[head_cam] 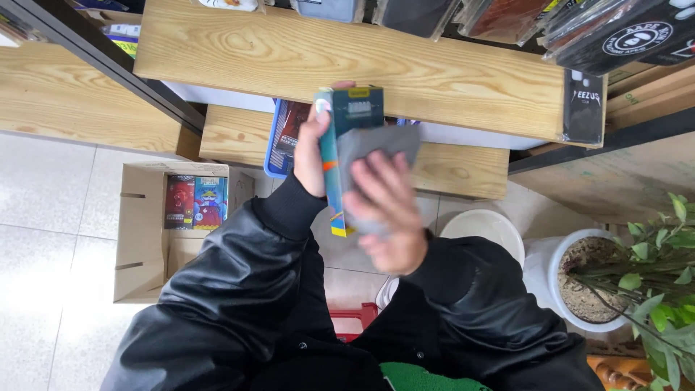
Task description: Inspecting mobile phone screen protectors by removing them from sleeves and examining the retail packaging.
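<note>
My left hand (311,148) grips a tall teal box (346,116) with an orange band and a colourful lower end, held upright in front of a wooden shelf. My right hand (391,210), blurred by motion, presses a grey cloth (380,141) flat against the front face of the box. Both arms wear black jacket sleeves. The lower part of the box is hidden behind my right hand and the cloth.
Wooden shelves (289,54) carry hanging packaged items along the top. A blue basket (279,141) sits on the lower shelf. An open cardboard carton (145,239) with colourful boxes stands on the tiled floor at left. A white potted plant (608,282) stands at right, a white bucket (489,228) beside it.
</note>
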